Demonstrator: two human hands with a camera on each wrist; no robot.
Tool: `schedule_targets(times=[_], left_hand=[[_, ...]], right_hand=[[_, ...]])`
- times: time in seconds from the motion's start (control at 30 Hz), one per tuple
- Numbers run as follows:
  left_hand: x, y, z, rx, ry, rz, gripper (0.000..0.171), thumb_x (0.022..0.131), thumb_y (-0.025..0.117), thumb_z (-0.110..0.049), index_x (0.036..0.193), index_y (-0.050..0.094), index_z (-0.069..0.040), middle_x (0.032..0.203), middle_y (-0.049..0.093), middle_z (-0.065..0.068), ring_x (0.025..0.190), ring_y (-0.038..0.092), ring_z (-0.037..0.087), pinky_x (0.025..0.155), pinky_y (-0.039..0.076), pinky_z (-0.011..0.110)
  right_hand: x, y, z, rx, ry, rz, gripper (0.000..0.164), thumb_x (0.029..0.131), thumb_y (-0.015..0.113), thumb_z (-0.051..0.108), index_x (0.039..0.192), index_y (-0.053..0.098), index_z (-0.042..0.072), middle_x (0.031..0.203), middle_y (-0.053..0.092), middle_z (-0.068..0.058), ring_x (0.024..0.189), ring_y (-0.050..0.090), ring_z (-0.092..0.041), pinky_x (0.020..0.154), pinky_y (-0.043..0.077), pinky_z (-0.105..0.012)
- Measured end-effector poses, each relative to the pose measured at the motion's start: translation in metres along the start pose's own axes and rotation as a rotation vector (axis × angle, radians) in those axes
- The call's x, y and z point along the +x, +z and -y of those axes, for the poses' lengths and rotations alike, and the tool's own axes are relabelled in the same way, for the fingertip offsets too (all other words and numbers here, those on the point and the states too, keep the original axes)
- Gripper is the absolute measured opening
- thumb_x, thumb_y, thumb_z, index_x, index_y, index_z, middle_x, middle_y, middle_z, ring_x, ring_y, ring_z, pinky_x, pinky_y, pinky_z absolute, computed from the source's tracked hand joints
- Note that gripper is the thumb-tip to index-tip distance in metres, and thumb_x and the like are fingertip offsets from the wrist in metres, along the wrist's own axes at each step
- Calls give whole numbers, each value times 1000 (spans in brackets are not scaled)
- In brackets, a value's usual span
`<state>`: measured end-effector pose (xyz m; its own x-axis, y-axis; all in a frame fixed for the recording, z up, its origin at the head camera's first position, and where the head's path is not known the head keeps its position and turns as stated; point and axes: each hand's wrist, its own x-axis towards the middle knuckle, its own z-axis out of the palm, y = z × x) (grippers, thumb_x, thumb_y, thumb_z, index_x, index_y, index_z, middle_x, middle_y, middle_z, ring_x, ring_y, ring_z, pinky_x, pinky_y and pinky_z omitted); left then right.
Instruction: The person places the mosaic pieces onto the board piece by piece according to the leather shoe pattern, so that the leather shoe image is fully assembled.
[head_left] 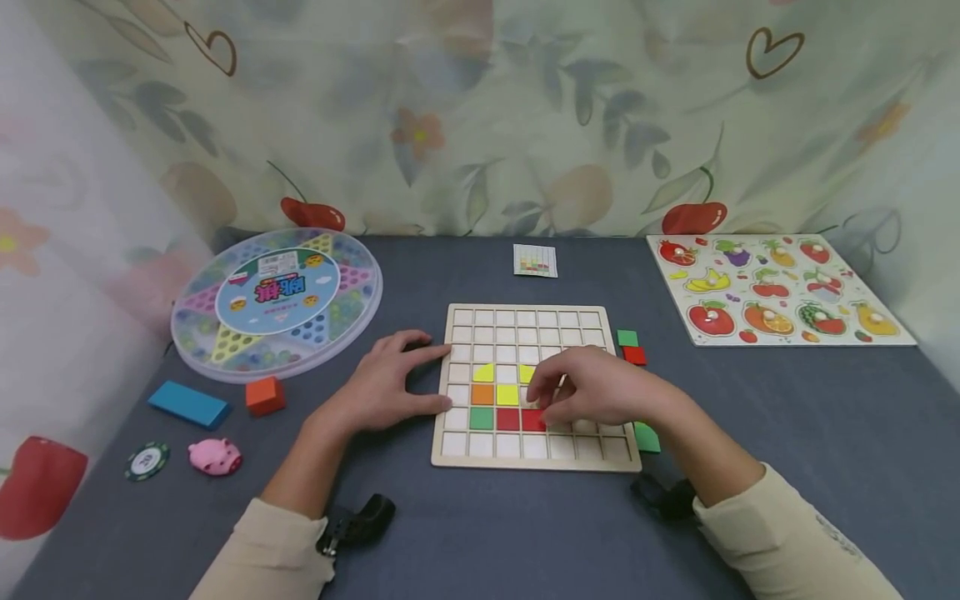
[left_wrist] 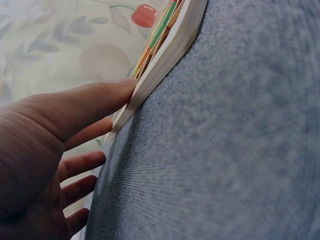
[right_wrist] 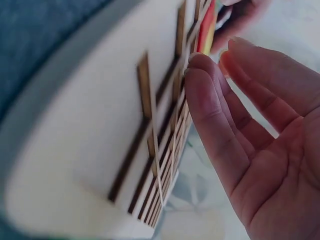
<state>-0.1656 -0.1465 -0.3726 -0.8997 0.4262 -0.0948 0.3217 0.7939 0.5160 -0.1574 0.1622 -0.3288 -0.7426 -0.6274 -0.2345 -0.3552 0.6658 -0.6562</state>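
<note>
A wooden grid board (head_left: 540, 318) lies on the dark cloth, most of its square cells bare. Coloured tiles sit in it: a green tile (head_left: 482, 418), an orange tile (head_left: 483, 394), a yellow tile (head_left: 507, 394), two red ones and rounded yellow ones. My left hand (head_left: 378, 383) touches the board's left edge with thumb and a fingertip, seen too in the left wrist view. Over the middle of the board, my right hand (head_left: 600, 387) has bent fingers, their tips right at the cells beside a red tile (head_left: 532, 420). No tile shows between its fingers in the right wrist view.
Loose tiles lie along the board's right side, including a green tile (head_left: 627, 337). Behind stands a small pattern card (head_left: 536, 260). A round Chinese checkers case (head_left: 277, 300), blue block (head_left: 189, 404), orange block (head_left: 265, 397), pig figure (head_left: 214, 457) and chip (head_left: 147, 461) are left; a fruit puzzle (head_left: 780, 292), right.
</note>
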Motion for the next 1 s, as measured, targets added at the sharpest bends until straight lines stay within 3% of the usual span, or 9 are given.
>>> schedule_targets(times=[0.3, 0.73, 1.0], left_hand=[[-1, -1, -1, -2, -9, 4, 74, 89, 77, -49, 154, 52, -22, 159, 40, 15, 144, 33, 41, 115, 30, 66], [0, 1, -2, -2, -5, 0, 75, 89, 77, -50, 154, 52, -23, 159, 40, 15, 143, 34, 41, 114, 32, 66], [0, -1, -2, 6, -14, 1, 75, 89, 77, -49, 154, 52, -22, 159, 40, 15, 144, 33, 42, 114, 31, 67]], right_hand=[[-21, -21, -10, 50, 32, -47, 16, 92, 76, 13, 107, 78, 12, 104, 74, -2, 90, 68, -14, 82, 56, -34], [-42, -39, -38, 14, 110, -109, 18, 92, 78, 17, 109, 78, 11, 91, 69, 0, 83, 60, -17, 71, 52, -29], [-47, -46, -53, 30, 172, -131, 21, 94, 77, 16, 113, 77, 9, 96, 70, -2, 84, 61, -18, 71, 54, -31]])
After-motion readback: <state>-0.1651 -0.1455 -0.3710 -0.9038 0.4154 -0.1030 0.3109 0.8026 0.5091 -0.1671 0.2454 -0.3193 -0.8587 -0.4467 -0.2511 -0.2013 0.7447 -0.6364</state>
